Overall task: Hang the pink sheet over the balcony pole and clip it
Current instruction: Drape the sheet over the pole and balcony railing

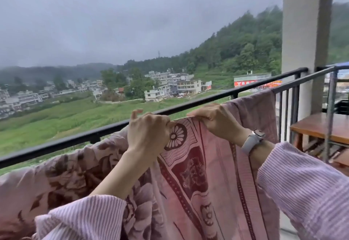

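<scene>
Both hands, left (148, 134) and right (215, 119), pinch the top edge of the pink patterned cotton sheet (198, 173) (draped below them) near the black metal balcony rail (75, 138).

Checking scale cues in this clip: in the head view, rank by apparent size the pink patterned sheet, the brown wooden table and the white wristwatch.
1. Pink patterned sheet, largest.
2. Brown wooden table, partly cut off and farther away.
3. White wristwatch, smallest.
</scene>
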The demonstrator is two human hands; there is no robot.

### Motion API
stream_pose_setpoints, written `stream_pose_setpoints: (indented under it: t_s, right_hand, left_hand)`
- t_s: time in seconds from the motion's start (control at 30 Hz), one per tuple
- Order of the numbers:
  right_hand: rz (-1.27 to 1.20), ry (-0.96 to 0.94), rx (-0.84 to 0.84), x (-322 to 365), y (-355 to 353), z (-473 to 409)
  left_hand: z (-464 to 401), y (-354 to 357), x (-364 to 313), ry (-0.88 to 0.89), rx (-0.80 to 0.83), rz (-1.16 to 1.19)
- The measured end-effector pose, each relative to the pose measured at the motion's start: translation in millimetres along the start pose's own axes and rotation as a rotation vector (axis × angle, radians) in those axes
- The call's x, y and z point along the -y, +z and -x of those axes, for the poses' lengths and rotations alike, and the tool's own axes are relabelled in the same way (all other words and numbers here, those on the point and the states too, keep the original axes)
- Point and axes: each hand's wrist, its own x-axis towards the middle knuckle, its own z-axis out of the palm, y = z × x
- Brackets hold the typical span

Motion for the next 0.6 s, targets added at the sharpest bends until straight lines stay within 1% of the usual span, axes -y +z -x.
stream_pose_setpoints:
  t_s: [0.1, 0.17, 0.23, 0.27, 0.33, 0.37, 0.43, 0.5, 0.53, 0.6]
  right_hand:
    - [0.011, 0.016, 0.023, -44.5, -18.8, 7.1]
    - [0.002, 0.015, 0.044, -78.5, -34.7, 14.2]
    - [0.032, 0.024, 0.007, -118.8, -52.9, 25.7]
    - [0.067, 0.067, -0.057, -142.3, -63.4, 33.6]
    - [0.157, 0.241, -0.203, -190.4, -84.0, 53.0]
    - [0.189, 0.325, -0.233, -212.9, -92.1, 62.9]
    - [0.151, 0.42, -0.197, -247.1, -101.2, 77.0]
    - [0.027, 0.413, -0.155, -266.2, -106.5, 82.8]
    - [-0.014, 0.369, -0.147, -272.1, -108.1, 84.4]
    - [0.013, 0.249, -0.131, -285.9, -111.6, 86.5]
  left_hand:
    - [-18.7, 21.8, -37.5, -0.042, 0.006, 0.142]
    - [-35.5, 43.4, -68.8, -0.066, -0.008, 0.134]
    - [-51.7, 64.2, -100.8, -0.099, -0.03, 0.078]
    - [-60.2, 73.4, -116.7, -0.115, -0.032, 0.05]
    - [-78.2, 89.8, -147.0, -0.139, -0.036, 0.019]
    - [-87.3, 98.5, -162.1, -0.149, -0.044, 0.015]
    - [-104.6, 115.1, -190.7, -0.14, -0.079, 0.019]
    - [-122.1, 133.8, -220.9, -0.113, -0.093, 0.014]
    - [-128.8, 143.7, -235.3, -0.098, -0.088, 0.008]
    - [-141.7, 162.9, -260.2, -0.087, -0.096, 0.0]
